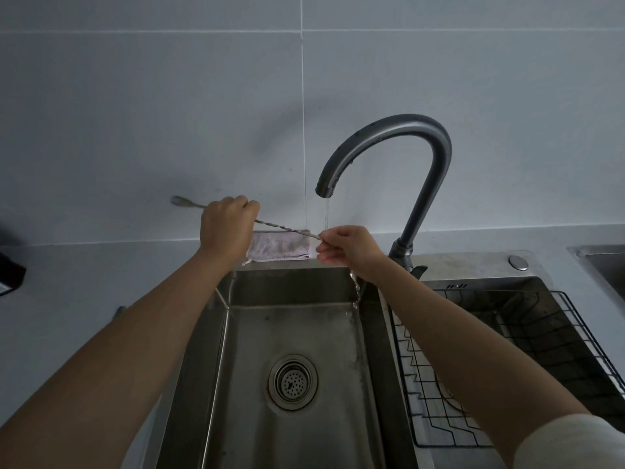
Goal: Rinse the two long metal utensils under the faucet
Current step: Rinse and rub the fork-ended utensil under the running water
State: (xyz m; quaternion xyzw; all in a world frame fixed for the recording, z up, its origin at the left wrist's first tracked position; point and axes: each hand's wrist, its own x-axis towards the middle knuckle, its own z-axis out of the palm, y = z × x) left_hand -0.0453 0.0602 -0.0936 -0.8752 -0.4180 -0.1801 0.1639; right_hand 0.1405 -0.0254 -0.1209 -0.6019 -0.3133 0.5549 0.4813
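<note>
A long thin metal utensil with a twisted shaft and a small spoon end at the far left stretches across above the back of the sink. My left hand is closed around its middle. My right hand pinches its other end, right under the dark curved faucet. A thin stream of water falls from the spout onto my right hand and runs off into the left basin. Only one utensil is clearly in view; a small metal piece lies on the counter by my left forearm.
A folded pale cloth lies on the ledge behind the sink. The right basin holds a black wire rack. The left basin has a round drain strainer. A dark object stands at the left edge of the counter.
</note>
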